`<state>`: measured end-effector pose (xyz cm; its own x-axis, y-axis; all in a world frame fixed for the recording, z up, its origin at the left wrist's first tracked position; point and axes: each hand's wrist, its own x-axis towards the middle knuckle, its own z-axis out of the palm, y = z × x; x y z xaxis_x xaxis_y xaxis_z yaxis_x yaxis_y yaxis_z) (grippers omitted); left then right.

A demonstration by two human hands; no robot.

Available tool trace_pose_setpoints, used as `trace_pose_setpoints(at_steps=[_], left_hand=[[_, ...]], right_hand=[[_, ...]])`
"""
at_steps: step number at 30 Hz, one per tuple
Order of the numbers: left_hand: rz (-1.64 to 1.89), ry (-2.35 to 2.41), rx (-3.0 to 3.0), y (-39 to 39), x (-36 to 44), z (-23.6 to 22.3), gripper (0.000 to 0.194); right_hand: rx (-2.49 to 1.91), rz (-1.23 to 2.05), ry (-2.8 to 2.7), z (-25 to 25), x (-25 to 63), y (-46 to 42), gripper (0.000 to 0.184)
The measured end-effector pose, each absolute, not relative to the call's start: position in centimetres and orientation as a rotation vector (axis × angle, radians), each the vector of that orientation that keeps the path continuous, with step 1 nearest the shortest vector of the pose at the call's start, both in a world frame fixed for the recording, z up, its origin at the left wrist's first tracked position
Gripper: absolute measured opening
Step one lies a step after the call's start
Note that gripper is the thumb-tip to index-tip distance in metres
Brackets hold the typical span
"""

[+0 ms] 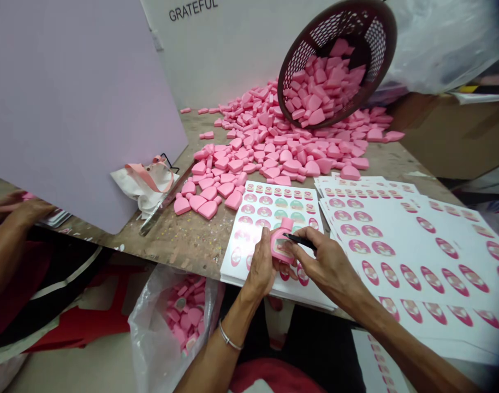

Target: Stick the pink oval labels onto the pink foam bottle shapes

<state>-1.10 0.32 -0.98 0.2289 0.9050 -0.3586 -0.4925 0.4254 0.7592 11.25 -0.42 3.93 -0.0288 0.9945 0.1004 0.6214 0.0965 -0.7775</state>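
My left hand is closed around a small pink bottle, its cap end pointing away from me. A pale label shows on the bottle's front. In my right hand is a pair of black tweezers, pinched between thumb and fingers, with the tip at the bottle's face. Both hands are over a stack of sticker sheets printed with pink and green oval and arched labels. My fingers partly hide the bottle's lower end.
Many pink bottles are heaped behind the sheets, spilling from a tipped brown basket. More sticker sheets lie to the right. A plastic bag with pink bottles hangs below the table edge. Left are a divider, a white pouch and another person's hands.
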Motion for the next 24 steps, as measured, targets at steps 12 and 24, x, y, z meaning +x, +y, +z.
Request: trace_pose_setpoints(at_steps=[12,24], left_hand=[[1.058,0.944,0.616,0.5,-1.3,-0.2,0.066],[1.029,0.726,0.662,0.4,-1.9,0.4,0.063]], right_hand=[[-1.587,0.813,-1.798,3.9,11.6,0.0,0.015],[-1.390,1.223,-1.471,5.3,11.3,0.7,0.033]])
